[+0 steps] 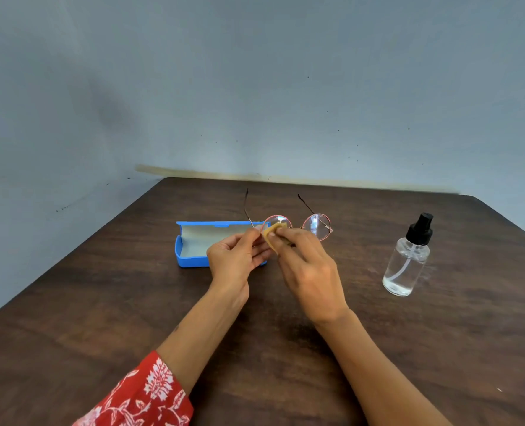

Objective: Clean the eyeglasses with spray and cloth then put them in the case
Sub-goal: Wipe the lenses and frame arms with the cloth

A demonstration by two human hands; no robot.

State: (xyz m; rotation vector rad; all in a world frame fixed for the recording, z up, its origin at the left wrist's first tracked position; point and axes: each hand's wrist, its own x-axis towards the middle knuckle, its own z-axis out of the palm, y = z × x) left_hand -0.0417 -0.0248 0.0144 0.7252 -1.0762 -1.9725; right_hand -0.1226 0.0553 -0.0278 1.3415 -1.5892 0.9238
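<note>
Round-lensed eyeglasses [298, 224] with a thin pink rim, temples unfolded and pointing away from the wearer, held above the dark wooden table [101, 302]; the left hand [235, 256] pinches the frame at the left hinge with curled fingers, while the right hand [307, 269] presses a small tan cloth [272, 233] against the left lens between thumb and fingertips. Behind the hands lies the open blue case [190, 244]. Well to the right stands an upright clear spray bottle [407, 265] with a black pump cap.
</note>
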